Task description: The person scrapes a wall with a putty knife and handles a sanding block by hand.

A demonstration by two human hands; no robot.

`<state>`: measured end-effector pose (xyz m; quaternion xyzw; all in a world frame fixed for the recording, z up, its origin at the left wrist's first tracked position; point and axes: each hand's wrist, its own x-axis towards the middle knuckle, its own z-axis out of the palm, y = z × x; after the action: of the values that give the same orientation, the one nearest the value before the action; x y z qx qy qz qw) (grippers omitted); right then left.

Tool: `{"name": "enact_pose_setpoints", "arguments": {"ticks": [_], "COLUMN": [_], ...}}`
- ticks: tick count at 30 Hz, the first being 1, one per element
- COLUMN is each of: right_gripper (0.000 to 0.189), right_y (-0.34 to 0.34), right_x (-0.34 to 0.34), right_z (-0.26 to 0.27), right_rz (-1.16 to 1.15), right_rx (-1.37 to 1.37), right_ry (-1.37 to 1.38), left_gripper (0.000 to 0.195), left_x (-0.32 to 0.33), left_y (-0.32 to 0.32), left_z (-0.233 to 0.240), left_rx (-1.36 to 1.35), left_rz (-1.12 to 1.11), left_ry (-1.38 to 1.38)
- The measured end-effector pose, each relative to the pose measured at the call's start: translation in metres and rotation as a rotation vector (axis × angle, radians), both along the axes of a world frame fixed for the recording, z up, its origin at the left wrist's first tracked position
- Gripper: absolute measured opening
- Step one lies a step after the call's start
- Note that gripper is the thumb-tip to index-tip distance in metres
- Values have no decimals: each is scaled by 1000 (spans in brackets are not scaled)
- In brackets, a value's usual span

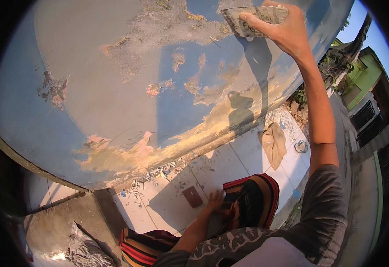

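Note:
At the upper right, my right hand (286,28) grips a grey, worn flat block (258,20), thumb across its near face. The block is against or just off a painted wall (97,66), where contact is hard to judge. Blue and grey paint covers this wall, with rough bare patches of plaster (167,28) and a yellowish, peeled band along its foot. My left hand (215,200) is low beside my knee in striped cloth (254,200), fingers apart and nothing seen in it. A dark red rectangular piece (192,197) lies on the tiles near those fingers.
Paint flakes (159,170) litter the white tiled floor (238,160) along the wall. A tan cloth (274,145) and a small ring-shaped object (301,146) lie to the right. At lower left, a bundled cloth (84,247) rests on a concrete ledge (47,223).

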<state>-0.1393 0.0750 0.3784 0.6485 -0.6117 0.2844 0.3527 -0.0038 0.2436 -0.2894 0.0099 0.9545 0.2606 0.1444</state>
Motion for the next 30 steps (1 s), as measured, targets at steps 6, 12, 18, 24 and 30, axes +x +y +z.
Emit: {"name": "enact_pose_setpoints", "arguments": {"ticks": [6, 12, 18, 24, 30], "right_gripper": [33, 32, 32, 31, 29], "right_y": [4, -2, -3, 0, 2], "right_x": [-4, -3, -12, -13, -20], "right_z": [-2, -1, -1, -8, -8], "right_rz": [-1, 72, 68, 90, 2], "right_rx": [20, 12, 69, -65, -43], "right_ry": [2, -2, 68, -170, 46], "left_gripper": [60, 69, 74, 72, 79], "left_x": [-8, -1, -3, -6, -9], "left_y": [-4, -8, -6, 3, 8], "left_z": [-2, 7, 17, 15, 7], "left_rx": [-19, 3, 51, 96, -9], "left_rz": [-50, 8, 17, -23, -32], "left_ry": [-93, -35, -57, -52, -94]}}
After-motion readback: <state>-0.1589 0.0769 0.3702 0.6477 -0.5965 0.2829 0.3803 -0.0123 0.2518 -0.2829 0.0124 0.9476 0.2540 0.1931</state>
